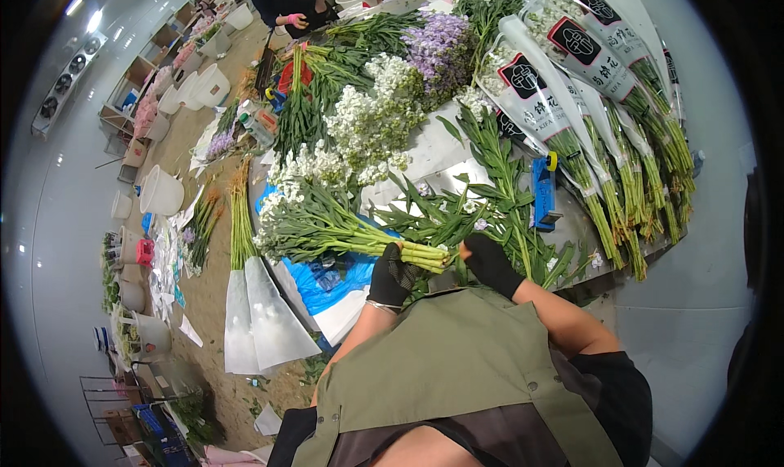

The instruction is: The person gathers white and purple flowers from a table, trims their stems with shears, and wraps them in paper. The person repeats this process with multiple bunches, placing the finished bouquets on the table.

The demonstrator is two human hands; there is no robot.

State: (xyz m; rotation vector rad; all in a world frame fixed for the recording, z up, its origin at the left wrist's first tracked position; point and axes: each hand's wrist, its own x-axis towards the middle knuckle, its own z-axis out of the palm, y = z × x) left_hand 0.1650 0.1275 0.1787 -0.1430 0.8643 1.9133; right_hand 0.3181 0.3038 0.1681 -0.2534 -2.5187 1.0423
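Both my hands wear black gloves. My left hand is closed around the cut ends of a bunch of white-flowered green stems that lies across the table toward the left. My right hand grips leafy green stems just to the right of that bunch, near the table's front edge. The two hands are close together, almost touching.
Sleeved flower bunches fan out at the right. White and purple flowers pile up at the back. A blue tool lies on the table. White buckets stand on the floor at left; another person works at the far end.
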